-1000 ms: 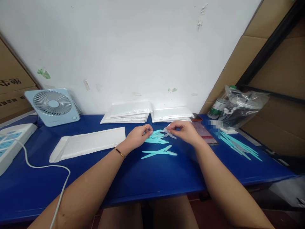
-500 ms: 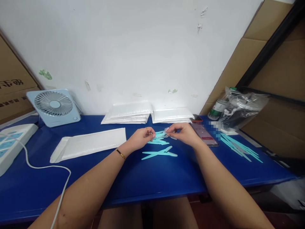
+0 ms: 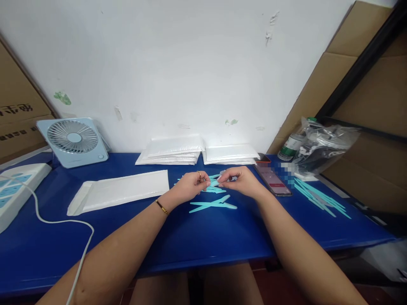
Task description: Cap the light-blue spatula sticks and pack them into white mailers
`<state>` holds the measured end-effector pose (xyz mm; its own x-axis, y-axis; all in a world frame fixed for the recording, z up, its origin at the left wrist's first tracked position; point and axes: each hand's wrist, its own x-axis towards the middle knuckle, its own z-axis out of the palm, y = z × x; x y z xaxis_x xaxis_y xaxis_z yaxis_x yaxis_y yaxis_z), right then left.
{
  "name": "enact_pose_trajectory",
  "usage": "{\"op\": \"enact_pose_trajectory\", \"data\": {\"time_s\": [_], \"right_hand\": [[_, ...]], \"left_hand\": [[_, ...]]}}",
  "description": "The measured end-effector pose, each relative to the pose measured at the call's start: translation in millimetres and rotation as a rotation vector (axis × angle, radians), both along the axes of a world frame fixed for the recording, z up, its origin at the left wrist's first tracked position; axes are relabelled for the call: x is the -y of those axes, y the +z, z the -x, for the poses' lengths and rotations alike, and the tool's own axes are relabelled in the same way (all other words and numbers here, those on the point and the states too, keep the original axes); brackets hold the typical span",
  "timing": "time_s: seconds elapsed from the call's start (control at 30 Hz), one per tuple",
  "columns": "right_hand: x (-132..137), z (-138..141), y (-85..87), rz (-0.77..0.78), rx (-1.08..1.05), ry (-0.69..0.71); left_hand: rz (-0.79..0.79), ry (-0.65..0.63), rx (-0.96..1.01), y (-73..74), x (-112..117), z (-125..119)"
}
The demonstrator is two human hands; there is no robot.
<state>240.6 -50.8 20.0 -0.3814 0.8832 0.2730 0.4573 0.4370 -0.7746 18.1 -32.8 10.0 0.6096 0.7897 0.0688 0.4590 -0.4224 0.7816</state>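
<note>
My left hand, a ring and bracelet on it, is closed in a pinch on a slim turquoise eyebrow razor. Fingertips of my right hand pinch the other end of the same razor, where a pale translucent cap seems to sit; the fingers partly hide it. Behind and below the hands lie several more turquoise razors in a loose pile. Closer to me, two crossed razors rest on the blue table.
A white padded mailer lies left of my hands. Stacks of mailers stand against the wall. To the right are a phone, several razors, a bottle and a plastic bag. A fan and power strip occupy the left.
My right hand has moved slightly left, closer to my left hand, which has shifted a little right. The gap between their fingertips is smaller.
</note>
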Motion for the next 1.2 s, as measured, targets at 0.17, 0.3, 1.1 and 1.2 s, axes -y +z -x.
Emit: {"op": "enact_pose_trajectory", "data": {"time_s": [0.17, 0.3, 1.1, 1.2], "right_hand": [[-4.8, -25.9, 4.7, 0.032, 0.187, -0.091], [-17.0, -36.7, -8.1, -0.048, 0.523, -0.217], [-8.1, -26.3, 8.4, 0.255, -0.395, -0.227], [-8.9, -26.3, 6.1, 0.260, -0.389, -0.217]], "left_hand": [[-0.157, -0.018, -0.132, -0.3, 5.9, -3.8], [-0.369, 0.027, -0.316, -2.9, 3.3, -2.1], [-0.350, 0.155, -0.206, -3.7, -11.0, 8.2], [-0.329, 0.159, -0.164, -4.2, -12.4, 8.6]]}}
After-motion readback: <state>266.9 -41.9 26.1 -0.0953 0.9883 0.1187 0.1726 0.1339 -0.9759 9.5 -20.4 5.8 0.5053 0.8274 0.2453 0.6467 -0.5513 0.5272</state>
